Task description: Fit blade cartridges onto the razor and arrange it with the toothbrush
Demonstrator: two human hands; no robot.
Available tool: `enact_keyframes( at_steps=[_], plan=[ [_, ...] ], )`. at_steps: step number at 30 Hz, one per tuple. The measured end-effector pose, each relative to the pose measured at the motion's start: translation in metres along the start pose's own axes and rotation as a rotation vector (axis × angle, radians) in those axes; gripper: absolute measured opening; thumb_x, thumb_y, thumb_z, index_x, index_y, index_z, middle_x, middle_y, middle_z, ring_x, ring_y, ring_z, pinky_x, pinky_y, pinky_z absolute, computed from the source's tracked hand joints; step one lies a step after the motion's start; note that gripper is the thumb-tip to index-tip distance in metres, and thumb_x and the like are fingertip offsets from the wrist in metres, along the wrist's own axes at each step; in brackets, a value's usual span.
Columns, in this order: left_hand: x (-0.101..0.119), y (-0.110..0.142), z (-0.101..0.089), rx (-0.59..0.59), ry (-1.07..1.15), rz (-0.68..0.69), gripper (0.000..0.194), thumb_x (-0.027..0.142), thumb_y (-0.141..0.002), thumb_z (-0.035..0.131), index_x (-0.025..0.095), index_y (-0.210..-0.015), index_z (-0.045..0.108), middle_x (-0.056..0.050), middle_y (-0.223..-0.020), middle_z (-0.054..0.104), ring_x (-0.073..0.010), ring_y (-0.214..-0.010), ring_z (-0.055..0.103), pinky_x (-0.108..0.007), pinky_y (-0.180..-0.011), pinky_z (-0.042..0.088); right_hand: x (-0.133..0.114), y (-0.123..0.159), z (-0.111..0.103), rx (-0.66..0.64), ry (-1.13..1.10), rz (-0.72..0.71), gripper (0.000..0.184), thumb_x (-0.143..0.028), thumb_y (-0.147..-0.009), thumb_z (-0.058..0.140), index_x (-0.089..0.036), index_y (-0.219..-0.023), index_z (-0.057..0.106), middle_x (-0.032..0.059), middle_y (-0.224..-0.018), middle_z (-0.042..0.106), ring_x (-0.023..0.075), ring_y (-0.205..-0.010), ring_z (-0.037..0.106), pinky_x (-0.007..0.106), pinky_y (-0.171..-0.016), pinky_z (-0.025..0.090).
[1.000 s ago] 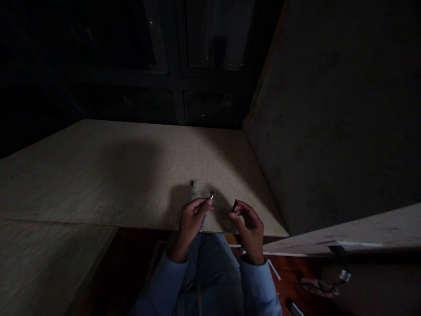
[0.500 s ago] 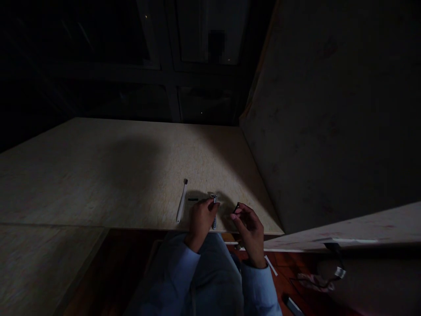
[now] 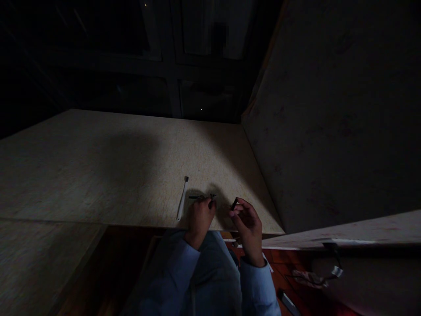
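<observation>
Dimly, your right hand (image 3: 247, 221) is pinching a small black piece (image 3: 234, 203) between thumb and fingertips, over the table (image 3: 131, 175). Your left hand (image 3: 200, 216) is curling at the razor (image 3: 212, 195), whose head is showing past the fingers; whether they are gripping it, you cannot tell. A dark strip (image 3: 193, 197) is lying beside your left fingers, and the toothbrush (image 3: 182, 199) is lying farther left, bristle end pointing away from you. Right of the table, a wall (image 3: 329, 131) is rising; below, a cable (image 3: 324, 279) is trailing near the reddish floor (image 3: 279, 274).
</observation>
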State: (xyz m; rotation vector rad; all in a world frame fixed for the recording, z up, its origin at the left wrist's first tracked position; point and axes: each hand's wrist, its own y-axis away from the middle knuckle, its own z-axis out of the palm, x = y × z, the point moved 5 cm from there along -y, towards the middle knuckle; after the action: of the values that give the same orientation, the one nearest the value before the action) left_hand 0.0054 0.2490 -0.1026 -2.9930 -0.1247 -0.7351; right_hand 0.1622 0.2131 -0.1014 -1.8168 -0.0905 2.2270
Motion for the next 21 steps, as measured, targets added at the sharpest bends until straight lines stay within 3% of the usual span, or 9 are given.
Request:
enact_keyframes(
  at_steps=[4,7,12,16,21],
  plan=[
    [-0.006,0.001,0.004,0.064,0.081,0.006,0.023,0.028,-0.098,0.057,0.013,-0.105,0.074,-0.012,-0.100,0.074,-0.0251,-0.091,0.070,-0.033,-0.078,0.049,-0.009,0.000,0.011,-0.056,-0.063,-0.003,0.036,-0.024,-0.081,0.078,-0.023,-0.115,0.066,0.0013,-0.090,0.068,0.0119,-0.086,0.067,0.025,-0.082,0.055],
    [-0.011,0.007,0.001,0.142,0.265,0.044,0.020,0.023,-0.094,0.062,0.014,-0.107,0.074,-0.011,-0.099,0.074,-0.0226,-0.088,0.070,-0.032,-0.078,0.050,-0.015,-0.001,0.016,-0.065,-0.062,0.006,0.037,-0.024,-0.080,0.080,-0.022,-0.114,0.066,0.0011,-0.088,0.067,0.0118,-0.083,0.066,0.025,-0.080,0.054],
    [-0.018,0.030,-0.031,0.286,0.757,0.059,0.023,0.030,-0.093,0.056,0.017,-0.095,0.074,-0.004,-0.078,0.071,-0.0139,-0.065,0.064,-0.024,-0.063,0.050,-0.025,-0.002,0.026,-0.143,-0.054,0.051,0.039,-0.025,-0.079,0.080,-0.021,-0.115,0.066,0.0010,-0.084,0.067,0.0126,-0.080,0.064,0.026,-0.079,0.053],
    [-0.013,0.044,-0.055,0.184,1.108,-0.032,0.034,0.046,-0.085,0.063,0.014,-0.090,0.072,-0.001,-0.061,0.061,-0.0103,-0.047,0.054,-0.019,-0.043,0.041,-0.033,-0.002,0.038,-0.241,-0.052,0.053,0.037,-0.027,-0.080,0.079,-0.021,-0.115,0.067,0.0017,-0.084,0.067,0.0158,-0.084,0.067,0.029,-0.080,0.054],
    [-0.006,0.051,-0.060,-0.011,1.309,-0.068,0.050,0.058,-0.078,0.071,0.011,-0.096,0.073,-0.002,-0.065,0.063,-0.0086,-0.044,0.051,-0.018,-0.037,0.039,-0.045,-0.002,0.056,-0.384,0.031,-0.030,0.032,-0.026,-0.088,0.071,-0.025,-0.120,0.069,0.0020,-0.090,0.070,0.0141,-0.081,0.065,0.028,-0.078,0.052]
  ],
)
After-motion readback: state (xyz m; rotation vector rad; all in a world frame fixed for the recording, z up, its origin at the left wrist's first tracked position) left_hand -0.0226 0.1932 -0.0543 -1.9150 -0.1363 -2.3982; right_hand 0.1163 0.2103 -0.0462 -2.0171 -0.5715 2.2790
